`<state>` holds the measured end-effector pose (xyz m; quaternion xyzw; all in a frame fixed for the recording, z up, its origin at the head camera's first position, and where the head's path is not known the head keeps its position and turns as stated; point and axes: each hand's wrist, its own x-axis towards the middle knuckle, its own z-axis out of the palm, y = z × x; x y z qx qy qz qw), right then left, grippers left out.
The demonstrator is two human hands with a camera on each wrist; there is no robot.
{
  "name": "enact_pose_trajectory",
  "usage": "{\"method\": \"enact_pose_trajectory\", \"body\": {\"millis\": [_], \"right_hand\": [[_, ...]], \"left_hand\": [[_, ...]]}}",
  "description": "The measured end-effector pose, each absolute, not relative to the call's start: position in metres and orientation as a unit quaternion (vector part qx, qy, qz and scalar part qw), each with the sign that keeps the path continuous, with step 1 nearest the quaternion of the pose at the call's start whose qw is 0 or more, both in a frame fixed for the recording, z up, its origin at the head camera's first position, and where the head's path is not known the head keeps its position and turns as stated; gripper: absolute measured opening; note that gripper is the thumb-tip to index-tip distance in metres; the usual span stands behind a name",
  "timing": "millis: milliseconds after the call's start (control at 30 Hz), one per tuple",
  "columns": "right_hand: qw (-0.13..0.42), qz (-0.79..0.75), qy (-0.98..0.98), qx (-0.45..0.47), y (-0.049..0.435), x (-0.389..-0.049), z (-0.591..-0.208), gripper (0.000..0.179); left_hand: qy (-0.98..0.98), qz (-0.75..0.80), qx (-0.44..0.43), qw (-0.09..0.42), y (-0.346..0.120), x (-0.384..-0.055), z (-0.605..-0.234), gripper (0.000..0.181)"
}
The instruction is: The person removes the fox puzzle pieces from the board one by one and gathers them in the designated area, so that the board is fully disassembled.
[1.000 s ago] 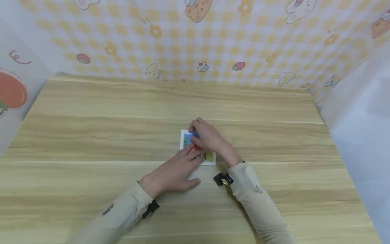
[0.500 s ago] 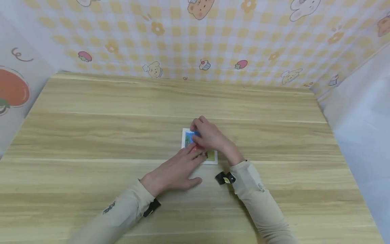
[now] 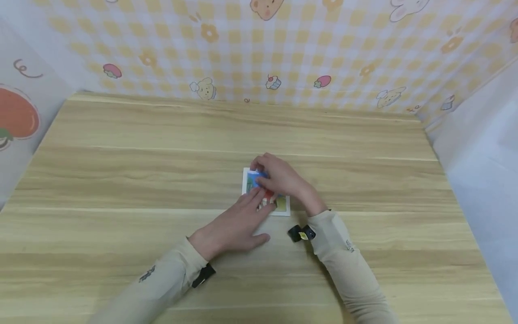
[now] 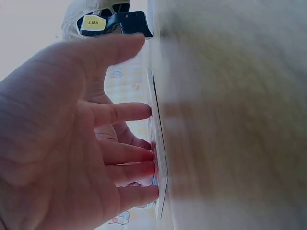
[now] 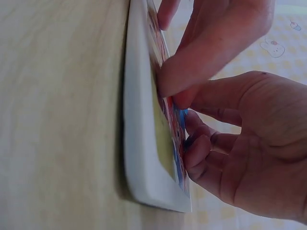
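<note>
A small white-rimmed picture puzzle (image 3: 245,182) in blue, red and green lies flat on the wooden table. My left hand (image 3: 238,222) rests on its lower part with fingers spread and nearly straight. In the left wrist view the fingertips touch the picture, and the thumb is held away. My right hand (image 3: 281,177) reaches over the upper right of the puzzle, thumb and fingers curled. It pinches a small blue puzzle piece (image 5: 183,115) raised at the picture's surface in the right wrist view. Fingers hide most of this piece and much of the picture.
The wooden table (image 3: 141,180) reaches to a yellow checked cloth (image 3: 243,58) at the back. A white sheet (image 3: 481,148) hangs at the right, and a printed panel (image 3: 24,103) stands at the left. Black wrist devices (image 3: 301,233) sit at both cuffs.
The right fingers have shifted slightly at the puzzle's upper edge, showing more of the blue and red picture. The left hand stays on the puzzle. The head view has tilted a little.
</note>
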<state>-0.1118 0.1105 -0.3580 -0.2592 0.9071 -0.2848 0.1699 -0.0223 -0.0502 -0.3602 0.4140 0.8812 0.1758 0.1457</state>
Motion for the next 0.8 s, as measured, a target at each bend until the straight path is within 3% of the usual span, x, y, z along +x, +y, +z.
{"method": "enact_pose_trajectory", "body": {"millis": [800], "right_hand": [[0.204, -0.377, 0.878, -0.212, 0.1132, -0.1157, -0.3594, 0.015]], "left_hand": [[0.887, 0.181, 0.41, 0.117, -0.0502, -0.0228, -0.3617, 0.07]]}}
